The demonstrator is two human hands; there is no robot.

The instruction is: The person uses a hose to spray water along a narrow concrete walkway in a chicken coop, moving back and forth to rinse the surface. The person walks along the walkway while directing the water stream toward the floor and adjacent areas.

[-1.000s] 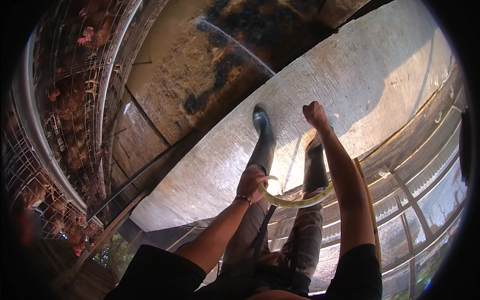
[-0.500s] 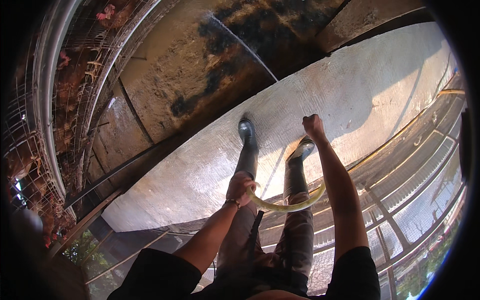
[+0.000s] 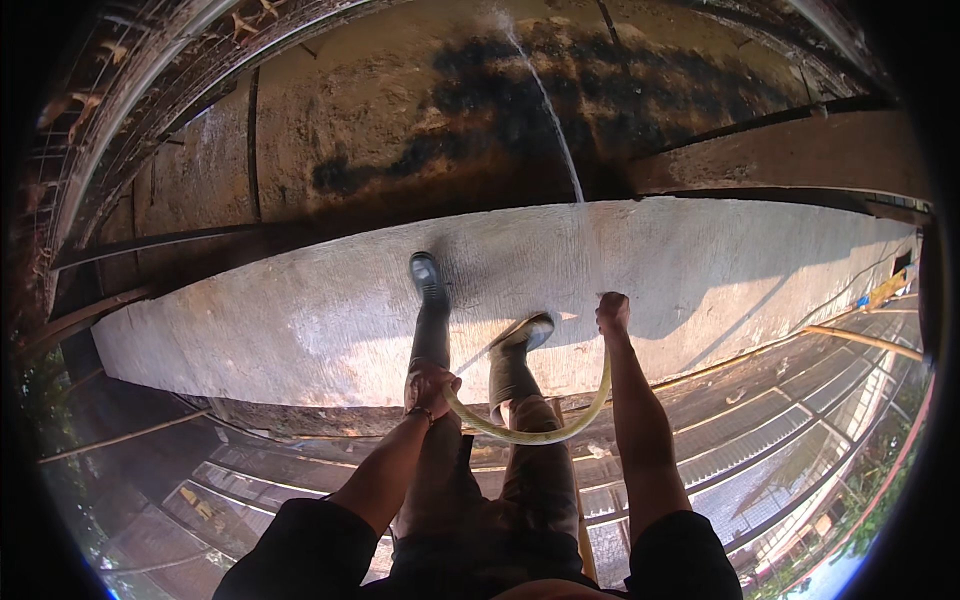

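Note:
A pale yellow-green hose point(image 3: 535, 436) hangs in a U-shaped loop between my hands, in front of my legs. My left hand point(image 3: 432, 388) is closed round one side of it, next to my left thigh. Farther forward and to the right, my right hand point(image 3: 613, 312) grips the other side near its end; the nozzle end itself is hidden by the fingers. From beyond that hand a thin jet of water point(image 3: 555, 125) runs forward over the walkway edge. It lands on the wet, dark-stained ground point(image 3: 480, 85) below.
I stand on a pale concrete walkway point(image 3: 350, 270) in dark rubber boots point(image 3: 428, 275). Its far edge drops to lower, dirty ground. Wire cages point(image 3: 110, 110) with brown birds curve along the upper left. A wooden beam point(image 3: 790, 155) lies at the right; a mesh wall point(image 3: 750, 470) stands behind me.
My view has turned, so the walkway now runs nearly level across it. My feet have shifted. Both hands keep hold of the hose, and the jet lands farther right in view.

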